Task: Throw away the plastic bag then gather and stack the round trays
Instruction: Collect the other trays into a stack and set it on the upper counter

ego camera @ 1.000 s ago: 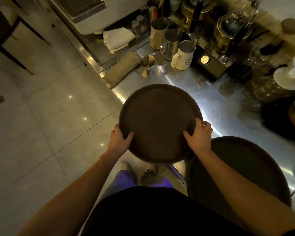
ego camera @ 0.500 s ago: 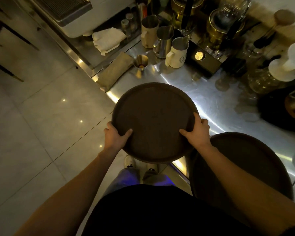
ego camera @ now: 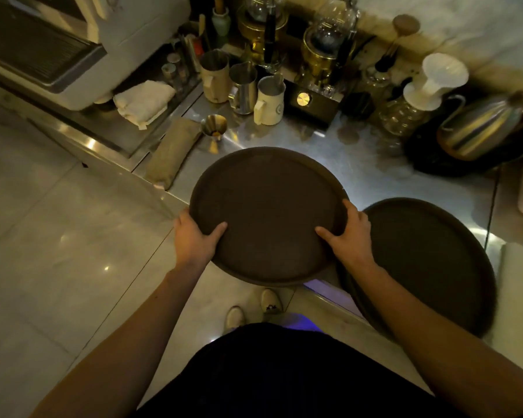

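Observation:
I hold a dark brown round tray point(ego camera: 267, 206) level over the near edge of the steel counter point(ego camera: 360, 164). My left hand point(ego camera: 195, 236) grips its left rim and my right hand point(ego camera: 346, 233) grips its right rim, thumbs lying on the tray's top. A second dark round tray point(ego camera: 429, 267) lies on the counter to the right, partly overhanging the counter's near edge and partly covered by my right forearm. No plastic bag is in view.
Metal pitchers point(ego camera: 242, 86), a white mug point(ego camera: 267, 101), a jigger point(ego camera: 213, 129), a folded cloth point(ego camera: 172, 152), glass brewers point(ego camera: 323, 46) and a kettle point(ego camera: 477, 128) crowd the counter's far side. A coffee machine point(ego camera: 73, 46) stands at left. Tiled floor point(ego camera: 58, 236) lies to my left.
The held tray has shifted slightly toward the counter and the second tray; my view has moved to the right, showing more of the counter's right side.

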Tool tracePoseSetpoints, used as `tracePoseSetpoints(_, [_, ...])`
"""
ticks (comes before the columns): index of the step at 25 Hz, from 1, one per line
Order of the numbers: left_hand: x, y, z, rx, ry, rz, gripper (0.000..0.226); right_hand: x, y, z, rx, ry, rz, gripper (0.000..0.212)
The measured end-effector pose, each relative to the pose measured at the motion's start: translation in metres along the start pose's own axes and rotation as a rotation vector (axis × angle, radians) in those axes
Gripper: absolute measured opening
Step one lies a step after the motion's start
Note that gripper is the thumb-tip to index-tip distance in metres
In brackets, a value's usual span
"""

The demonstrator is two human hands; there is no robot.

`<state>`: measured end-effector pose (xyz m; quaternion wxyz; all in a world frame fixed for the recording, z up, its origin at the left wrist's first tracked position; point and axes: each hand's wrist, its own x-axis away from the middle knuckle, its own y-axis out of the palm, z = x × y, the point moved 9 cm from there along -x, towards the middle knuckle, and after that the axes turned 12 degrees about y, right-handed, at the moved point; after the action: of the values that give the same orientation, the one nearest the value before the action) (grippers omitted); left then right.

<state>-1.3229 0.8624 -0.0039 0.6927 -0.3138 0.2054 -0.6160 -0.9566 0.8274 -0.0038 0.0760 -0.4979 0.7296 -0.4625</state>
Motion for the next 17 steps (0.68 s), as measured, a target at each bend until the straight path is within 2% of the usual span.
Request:
tracePoseSetpoints(9, [0.009,0.061,0.076,0.032,0.324,-0.226,0.077,0.095,-0.062,0.099,-0.107,0.312,0.250,0.090])
tracePoseSetpoints(17, [0.057,0.141,0.151,0.013,0.452,-0.394,0.076,0.118,-0.113,0.195,-0.133,0.470,0.352,0.093])
